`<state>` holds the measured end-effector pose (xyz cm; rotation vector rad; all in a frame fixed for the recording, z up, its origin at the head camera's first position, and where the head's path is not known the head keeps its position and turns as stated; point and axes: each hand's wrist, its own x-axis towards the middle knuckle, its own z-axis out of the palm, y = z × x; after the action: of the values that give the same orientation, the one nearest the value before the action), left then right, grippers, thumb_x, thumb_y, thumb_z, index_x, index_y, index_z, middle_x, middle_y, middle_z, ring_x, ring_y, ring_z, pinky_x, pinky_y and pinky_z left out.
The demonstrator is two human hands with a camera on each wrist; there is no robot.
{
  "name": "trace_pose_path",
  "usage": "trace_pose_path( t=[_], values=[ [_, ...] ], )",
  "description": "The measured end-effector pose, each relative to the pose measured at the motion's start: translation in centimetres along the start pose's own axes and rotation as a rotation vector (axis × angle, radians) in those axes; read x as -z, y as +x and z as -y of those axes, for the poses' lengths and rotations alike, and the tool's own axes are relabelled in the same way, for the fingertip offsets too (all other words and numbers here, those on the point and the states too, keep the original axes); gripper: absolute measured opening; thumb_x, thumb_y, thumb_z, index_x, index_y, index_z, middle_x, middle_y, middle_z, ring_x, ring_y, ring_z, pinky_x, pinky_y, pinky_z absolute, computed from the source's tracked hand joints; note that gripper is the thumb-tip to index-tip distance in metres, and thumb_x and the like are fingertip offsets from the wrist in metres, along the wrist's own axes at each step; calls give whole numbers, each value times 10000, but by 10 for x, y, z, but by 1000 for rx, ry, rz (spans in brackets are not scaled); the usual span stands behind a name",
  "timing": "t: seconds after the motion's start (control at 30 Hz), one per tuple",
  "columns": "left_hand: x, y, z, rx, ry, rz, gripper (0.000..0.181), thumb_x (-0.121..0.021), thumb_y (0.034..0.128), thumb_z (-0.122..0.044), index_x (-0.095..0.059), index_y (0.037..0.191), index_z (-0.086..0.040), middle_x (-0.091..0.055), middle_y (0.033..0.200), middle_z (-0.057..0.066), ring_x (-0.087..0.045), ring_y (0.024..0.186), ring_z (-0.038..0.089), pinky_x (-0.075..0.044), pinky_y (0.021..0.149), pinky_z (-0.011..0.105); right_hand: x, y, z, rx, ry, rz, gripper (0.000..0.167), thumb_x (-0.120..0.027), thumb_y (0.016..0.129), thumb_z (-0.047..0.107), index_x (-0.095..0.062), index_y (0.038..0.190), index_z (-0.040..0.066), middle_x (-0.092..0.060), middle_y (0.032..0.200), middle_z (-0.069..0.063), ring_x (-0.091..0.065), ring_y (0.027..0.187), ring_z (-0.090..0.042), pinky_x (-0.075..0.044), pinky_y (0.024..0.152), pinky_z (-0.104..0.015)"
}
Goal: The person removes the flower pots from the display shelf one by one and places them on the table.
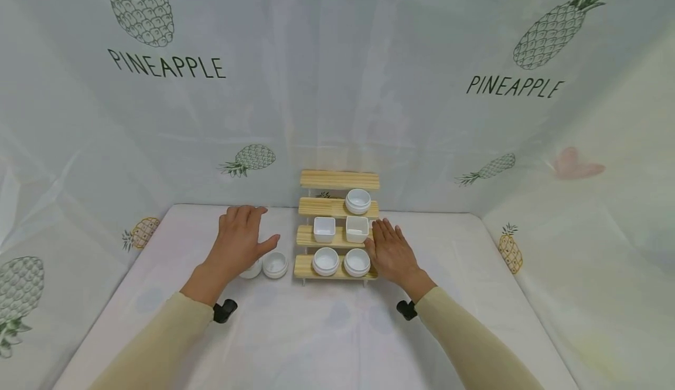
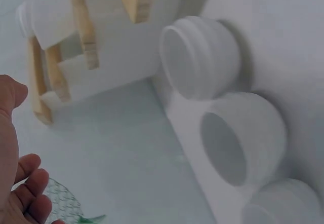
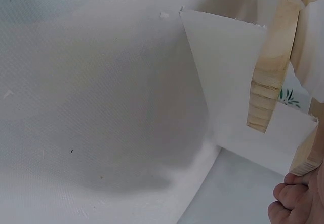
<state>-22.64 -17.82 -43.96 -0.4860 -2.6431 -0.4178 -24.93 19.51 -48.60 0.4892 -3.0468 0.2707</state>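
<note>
A four-step wooden rack [image 1: 340,179] holds two round white bowls on its lowest step, two square white dishes [image 1: 324,229] on the second and one round bowl [image 1: 358,201] on the third. My right hand [image 1: 392,252] lies flat against the rack's right side, fingers straight; in the right wrist view its fingertips [image 3: 291,196] are by a step's end. My left hand [image 1: 237,243] is left of the rack, thumb and fingers apart, holding nothing. Near it stand white bowls [image 1: 275,264], partly hidden by the hand; the left wrist view shows three bowls [image 2: 243,138].
The rack stands at the back of a white-covered table [image 1: 316,343], close to a hanging curtain [image 1: 337,85] printed with pineapples. More of this curtain hangs at both sides. The top step bears nothing.
</note>
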Motion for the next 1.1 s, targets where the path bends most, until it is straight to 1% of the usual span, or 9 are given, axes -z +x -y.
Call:
trace_pose_path(
  t=[0.13, 0.33, 0.5, 0.63, 0.73, 0.8, 0.87, 0.93, 1.1],
  values=[
    [3, 14, -11, -39, 15, -7, 664, -805, 915, -401, -570, 1360, 32, -584, 1263, 230, -472, 1143, 434, -380, 921, 560, -1, 0, 0, -3, 0, -1, 680, -214, 1155, 439, -306, 1624, -44, -314, 1694, -228, -247, 1602, -391, -189, 1291, -565],
    [7, 33, -27, -85, 63, 41, 672, -794, 926, -433, -576, 1374, 18, -583, 1294, 217, -473, 1195, 426, -389, 963, 567, 0, 1, 1, -8, 0, 2, 681, -222, 1155, 442, -301, 1627, -43, -306, 1699, -226, -241, 1605, -389, -180, 1294, -562],
    [7, 49, -40, -124, 73, 61, 677, -788, 941, -439, -578, 1400, 12, -587, 1304, 212, -484, 1192, 416, -400, 959, 559, 0, 1, 1, -5, 1, 2, 681, -224, 1155, 442, -299, 1627, -43, -307, 1698, -226, -242, 1604, -392, -181, 1293, -565],
    [2, 63, -54, -153, 74, 69, 674, -770, 954, -464, -578, 1397, 6, -592, 1307, 204, -495, 1192, 413, -404, 964, 560, 0, 0, -1, -7, -9, 7, 684, -211, 1154, 446, -299, 1629, -39, -308, 1700, -219, -243, 1604, -388, -185, 1293, -561],
    [-3, 75, -66, -183, 101, 64, 649, -745, 966, -481, -597, 1373, 3, -607, 1283, 194, -513, 1171, 407, -418, 953, 553, -1, 0, -2, -6, -14, 5, 687, -211, 1153, 451, -300, 1629, -38, -310, 1699, -218, -247, 1603, -387, -189, 1292, -561],
    [-7, 83, -75, -195, 126, 73, 635, -723, 975, -501, -607, 1368, -16, -608, 1274, 174, -513, 1159, 389, -421, 954, 546, -1, 0, -2, -4, -13, -2, 685, -219, 1154, 448, -303, 1627, -40, -315, 1696, -222, -253, 1601, -390, -193, 1290, -564],
    [-11, 91, -84, -203, 156, 93, 630, -695, 985, -534, -616, 1368, -41, -609, 1270, 149, -511, 1147, 367, -424, 966, 539, -1, 1, -2, -3, -13, -7, 683, -227, 1154, 446, -306, 1626, -41, -318, 1694, -223, -256, 1600, -391, -195, 1289, -566],
    [-14, 99, -93, -202, 172, 125, 628, -681, 986, -566, -625, 1359, -64, -611, 1271, 128, -506, 1146, 348, -419, 987, 536, -1, 1, -2, -5, -12, -6, 681, -228, 1154, 445, -302, 1628, -38, -315, 1696, -223, -250, 1602, -390, -192, 1290, -565],
    [-24, 116, -113, -179, 216, 194, 677, -650, 963, -660, -642, 1317, -83, -621, 1240, 103, -512, 1158, 329, -405, 1005, 515, -1, 1, 0, -8, 0, 3, 683, -217, 1153, 450, -297, 1633, -30, -301, 1704, -213, -233, 1609, -382, -177, 1295, -560]
  ],
)
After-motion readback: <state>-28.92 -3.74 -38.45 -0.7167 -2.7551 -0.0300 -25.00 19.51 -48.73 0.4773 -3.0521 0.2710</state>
